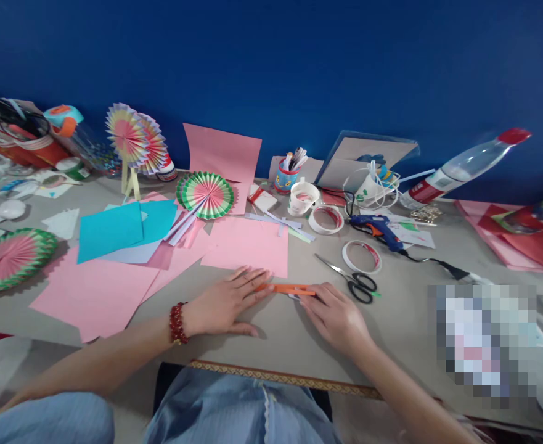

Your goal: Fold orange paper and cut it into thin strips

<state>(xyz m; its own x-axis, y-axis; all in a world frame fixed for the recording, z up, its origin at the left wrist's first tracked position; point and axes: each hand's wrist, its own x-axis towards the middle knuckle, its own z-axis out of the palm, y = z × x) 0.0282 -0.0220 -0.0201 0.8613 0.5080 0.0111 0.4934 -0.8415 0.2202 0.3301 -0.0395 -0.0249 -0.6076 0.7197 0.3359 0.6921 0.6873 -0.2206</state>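
Paper, folded into a narrow, bright orange strip (289, 288), lies crosswise on the grey tabletop (280, 354), between the person's two hands and close to the front edge. The left hand (225, 302), with a dark red beaded bracelet (177, 323) at its wrist, is spread palm down — fingers extended over the strip's left end, thumb out to the side, nothing clasped. The right hand (338, 317) has its bent fingers at the strip's right end; whether they pinch it or merely press on it, I cannot tell. A small whitish piece (294, 296) shows beside these fingertips, too covered to make out.

Just beyond the strip lies a flat pink rectangular paper sheet (248, 246). Black-handled metal scissors (360, 287) rest near the right hand, blades pointing away to the left, with a white ring-shaped roll of tape (375, 253) just behind them. Farther back lies a blue glue gun (382, 229) with an orange trigger. To the left — behind the left hand — a round pleated paper fan (209, 194) in green, white and pink stands near overlapping turquoise paper sheets (109, 233).
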